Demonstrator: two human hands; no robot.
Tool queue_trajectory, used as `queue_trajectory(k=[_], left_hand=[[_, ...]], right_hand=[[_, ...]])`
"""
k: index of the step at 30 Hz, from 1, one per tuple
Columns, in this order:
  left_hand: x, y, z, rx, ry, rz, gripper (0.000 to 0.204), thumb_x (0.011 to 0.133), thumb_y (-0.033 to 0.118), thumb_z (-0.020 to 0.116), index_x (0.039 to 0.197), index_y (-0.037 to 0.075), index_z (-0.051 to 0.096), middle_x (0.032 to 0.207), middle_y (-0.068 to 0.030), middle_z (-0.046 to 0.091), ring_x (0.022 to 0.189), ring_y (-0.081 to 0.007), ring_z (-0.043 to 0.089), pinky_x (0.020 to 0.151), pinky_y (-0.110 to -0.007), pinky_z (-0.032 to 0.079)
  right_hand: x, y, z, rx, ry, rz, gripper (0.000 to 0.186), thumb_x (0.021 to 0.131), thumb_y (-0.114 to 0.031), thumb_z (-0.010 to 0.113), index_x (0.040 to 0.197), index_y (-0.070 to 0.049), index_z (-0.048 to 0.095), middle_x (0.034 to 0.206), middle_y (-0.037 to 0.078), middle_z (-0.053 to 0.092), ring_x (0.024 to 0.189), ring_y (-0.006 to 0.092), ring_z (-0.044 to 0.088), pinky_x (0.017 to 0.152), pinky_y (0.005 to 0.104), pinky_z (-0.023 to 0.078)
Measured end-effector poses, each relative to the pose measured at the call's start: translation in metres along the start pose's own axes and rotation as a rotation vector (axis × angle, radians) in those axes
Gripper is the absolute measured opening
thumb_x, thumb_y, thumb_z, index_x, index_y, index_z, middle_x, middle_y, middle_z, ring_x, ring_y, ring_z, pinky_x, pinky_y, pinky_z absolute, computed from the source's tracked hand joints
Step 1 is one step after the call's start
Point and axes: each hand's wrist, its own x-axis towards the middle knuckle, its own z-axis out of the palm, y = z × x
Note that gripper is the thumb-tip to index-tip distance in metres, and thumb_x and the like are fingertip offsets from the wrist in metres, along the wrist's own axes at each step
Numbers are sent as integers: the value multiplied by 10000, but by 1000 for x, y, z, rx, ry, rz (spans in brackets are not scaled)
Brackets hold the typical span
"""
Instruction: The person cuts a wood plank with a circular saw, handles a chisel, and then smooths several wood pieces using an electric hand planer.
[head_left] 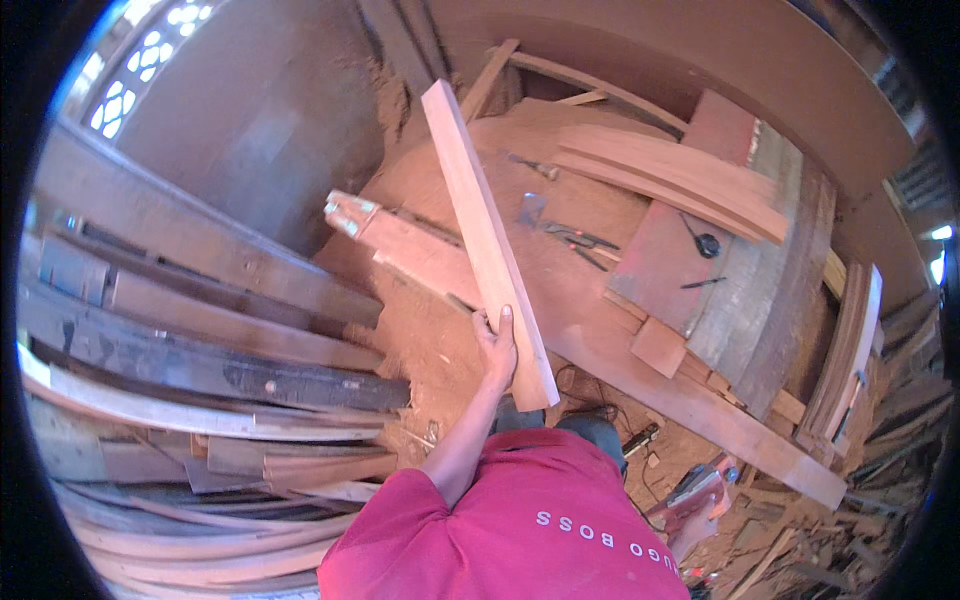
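My left hand (497,345) is closed around the lower part of a long, pale wooden board (475,220). The board is tilted up and away from me, its far end above the workbench. Low at my right side, my right hand (715,508) grips a red and grey electric planer (688,494). My shirt and the tool itself partly hide that hand. The planer is apart from the board.
Curved wooden pieces (670,180), pliers (580,240), a black tape measure (707,245) and a dark pencil-like stick (703,283) lie on the sawdust-covered bench. Stacked planks (220,350) fill the left side. Offcuts (860,530) are heaped at right; a cable (600,390) runs near my feet.
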Motion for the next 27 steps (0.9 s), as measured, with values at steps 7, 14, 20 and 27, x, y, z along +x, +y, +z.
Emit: queue_trajectory(k=[7,14,20,27], left_hand=[[-4,-6,-59,132,354,-172,589,946,394,662,1248,-50,420,1164,-237,604,1064,-297,598,969,-415,455],[13,-17,-72,-113,358,-482,577,912,336,708,1246,-39,423,1211,-220,595,990,-291,644,823,-416,542],[46,59,-92,-677,-59,-475,380,960,308,592,1230,41,596,1224,-135,653,1087,-273,639,951,-434,536],[60,143,-76,-1188,54,77,285,978,129,479,1195,-21,588,1207,-144,647,1104,-250,635,973,-386,549]], right_hand=[[-6,-72,73,-61,-277,-48,407,920,-241,700,1235,1,614,903,27,644,660,101,538,522,258,418],[-5,-134,159,19,-473,-59,248,931,-271,699,1039,-65,615,756,-2,568,576,98,543,468,260,429],[0,-169,219,139,-624,-97,210,940,-221,683,882,-50,576,617,-4,510,446,102,483,393,259,388],[31,-195,253,48,-741,-218,191,936,-205,679,890,-45,587,631,12,533,454,108,500,400,261,397]])
